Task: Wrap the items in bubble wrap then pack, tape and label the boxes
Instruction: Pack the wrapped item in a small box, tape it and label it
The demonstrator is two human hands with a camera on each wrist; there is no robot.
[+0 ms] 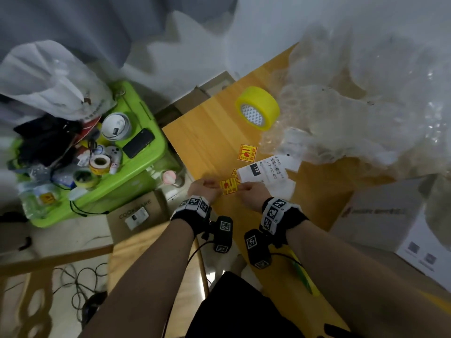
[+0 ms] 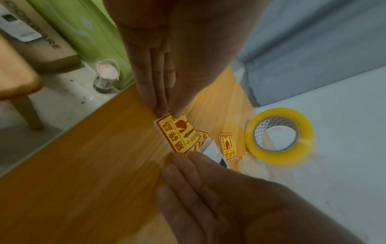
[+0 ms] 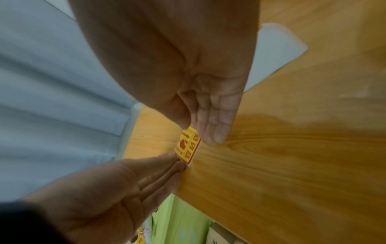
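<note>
Two hands share one small yellow sticker (image 1: 229, 186): my left hand (image 1: 201, 189) pinches one edge between thumb and fingertips, and my right hand (image 1: 251, 192) pinches the opposite edge, so it hangs flat just above the near corner of the desk (image 1: 207, 140). I hold it by the edges, I think, so I can work it off its white backing without creasing it or gumming up my fingers. Two more yellow stickers lie on the desk just beyond, one (image 1: 246, 152) in the open and one half tucked under a white shipping label (image 1: 264, 170), kept within reach for labelling. Farther back a roll of yellow tape (image 1: 257, 108) stands on its edge beside a big loose heap of bubble wrap (image 1: 353, 113). At my right a white box (image 1: 390, 215) sits on the desk; it looks like where this sticker will go. Down on my left a green bin (image 1: 136, 152) holds spare rolls and odds and ends.
</note>
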